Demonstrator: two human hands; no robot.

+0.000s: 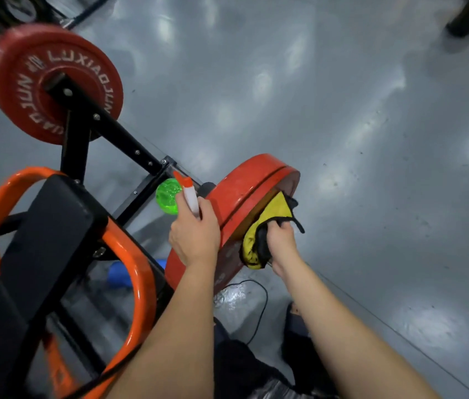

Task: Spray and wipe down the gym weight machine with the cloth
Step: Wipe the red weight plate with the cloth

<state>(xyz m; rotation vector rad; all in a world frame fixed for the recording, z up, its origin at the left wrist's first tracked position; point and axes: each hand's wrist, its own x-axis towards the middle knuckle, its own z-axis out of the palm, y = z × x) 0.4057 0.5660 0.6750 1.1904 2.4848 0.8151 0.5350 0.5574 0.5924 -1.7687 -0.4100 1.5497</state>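
The left hand [194, 234] covers the neck of the spray bottle [167, 196]. The right hand [281, 242] hides part of the cloth [269, 217]. The outer face of the near weight plate [244, 191] is mostly hidden. The orange tube [138, 272] partly conceals a blue object [119, 274], which is unidentifiable.

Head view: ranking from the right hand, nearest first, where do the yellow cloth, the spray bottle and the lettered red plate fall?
1. yellow cloth, gripped in the right hand, against the near red plate.
2. spray bottle, to the left across that plate's rim, held by the left hand.
3. lettered red plate, far upper left on the black bar.
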